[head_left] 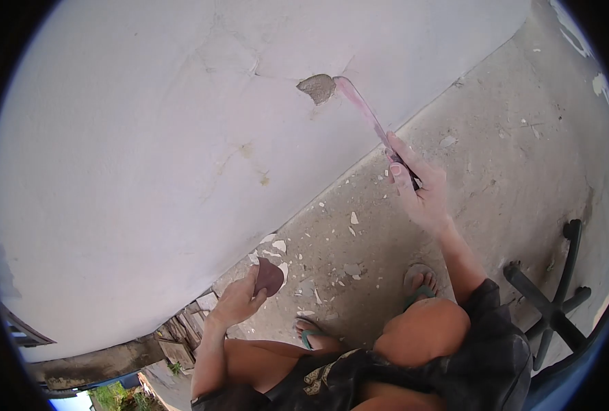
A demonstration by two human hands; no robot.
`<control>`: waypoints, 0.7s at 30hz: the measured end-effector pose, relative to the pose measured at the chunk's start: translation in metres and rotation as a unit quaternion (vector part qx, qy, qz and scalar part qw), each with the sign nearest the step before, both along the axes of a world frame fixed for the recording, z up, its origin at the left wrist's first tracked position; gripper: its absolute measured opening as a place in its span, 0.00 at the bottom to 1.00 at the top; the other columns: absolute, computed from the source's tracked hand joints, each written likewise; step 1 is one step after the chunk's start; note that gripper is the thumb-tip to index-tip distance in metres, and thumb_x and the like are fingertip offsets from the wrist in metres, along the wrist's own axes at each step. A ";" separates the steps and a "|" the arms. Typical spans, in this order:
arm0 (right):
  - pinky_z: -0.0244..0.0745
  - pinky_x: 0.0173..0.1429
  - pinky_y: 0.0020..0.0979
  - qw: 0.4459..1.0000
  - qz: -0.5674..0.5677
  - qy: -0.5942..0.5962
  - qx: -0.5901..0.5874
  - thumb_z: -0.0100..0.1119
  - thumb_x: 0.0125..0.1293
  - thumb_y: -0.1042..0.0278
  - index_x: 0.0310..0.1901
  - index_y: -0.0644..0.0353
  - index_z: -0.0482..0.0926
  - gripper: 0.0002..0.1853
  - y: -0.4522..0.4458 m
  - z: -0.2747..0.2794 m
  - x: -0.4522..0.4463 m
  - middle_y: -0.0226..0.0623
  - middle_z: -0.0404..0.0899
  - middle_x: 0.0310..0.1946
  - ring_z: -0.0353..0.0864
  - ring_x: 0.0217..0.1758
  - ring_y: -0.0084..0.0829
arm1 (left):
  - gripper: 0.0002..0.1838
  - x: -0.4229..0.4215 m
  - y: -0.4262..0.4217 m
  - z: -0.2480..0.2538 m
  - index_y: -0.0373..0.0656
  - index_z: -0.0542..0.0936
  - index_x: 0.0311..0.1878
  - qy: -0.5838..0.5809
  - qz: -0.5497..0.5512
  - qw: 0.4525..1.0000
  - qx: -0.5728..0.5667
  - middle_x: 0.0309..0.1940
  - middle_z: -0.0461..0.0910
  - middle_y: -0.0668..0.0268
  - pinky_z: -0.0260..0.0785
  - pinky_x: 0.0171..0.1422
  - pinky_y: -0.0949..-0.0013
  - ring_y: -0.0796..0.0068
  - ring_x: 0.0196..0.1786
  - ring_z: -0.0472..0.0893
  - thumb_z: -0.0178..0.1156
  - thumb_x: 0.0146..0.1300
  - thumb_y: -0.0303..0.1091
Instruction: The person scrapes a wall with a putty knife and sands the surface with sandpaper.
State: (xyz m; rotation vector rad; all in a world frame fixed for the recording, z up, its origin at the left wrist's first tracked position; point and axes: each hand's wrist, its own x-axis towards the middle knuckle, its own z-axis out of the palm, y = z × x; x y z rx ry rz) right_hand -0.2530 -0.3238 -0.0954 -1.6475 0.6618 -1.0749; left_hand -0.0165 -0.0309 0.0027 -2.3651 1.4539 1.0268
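My right hand is closed round the dark handle of a long knife with a pinkish, smeared blade. Its tip meets the edge of a bare grey patch where paint has come off the white wall. A thin crack runs along the wall to the left of that patch. Lower down, my left hand grips a dark reddish-brown piece of sandpaper, apart from the wall and above the floor.
Paint flakes lie scattered over the concrete floor along the wall's foot. A black chair base stands at the right. Wooden pieces are stacked at lower left. My sandalled feet are below.
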 end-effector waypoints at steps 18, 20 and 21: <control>0.73 0.37 0.37 0.925 0.007 0.374 -0.058 0.59 0.59 0.70 0.53 0.46 0.81 0.19 0.103 -0.131 -0.110 0.34 0.76 0.33 0.76 0.37 0.39 | 0.24 -0.004 -0.017 -0.020 0.41 0.71 0.60 0.041 -0.108 0.984 -0.136 0.43 0.77 0.51 0.71 0.47 0.54 0.47 0.44 0.78 0.57 0.58 0.23; 0.73 0.39 0.39 0.925 0.019 0.375 -0.056 0.60 0.58 0.70 0.52 0.47 0.81 0.18 0.117 -0.147 -0.117 0.36 0.75 0.36 0.74 0.41 0.39 | 0.24 -0.010 -0.032 -0.019 0.43 0.71 0.59 0.054 -0.124 0.978 -0.158 0.41 0.77 0.52 0.71 0.45 0.55 0.48 0.42 0.78 0.57 0.58 0.23; 0.72 0.40 0.40 0.925 0.027 0.376 -0.054 0.61 0.58 0.70 0.52 0.48 0.81 0.18 0.123 -0.152 -0.120 0.37 0.75 0.38 0.74 0.42 0.40 | 0.23 -0.012 -0.038 -0.019 0.43 0.71 0.59 0.060 -0.129 0.976 -0.167 0.40 0.77 0.53 0.71 0.44 0.56 0.48 0.41 0.78 0.57 0.58 0.22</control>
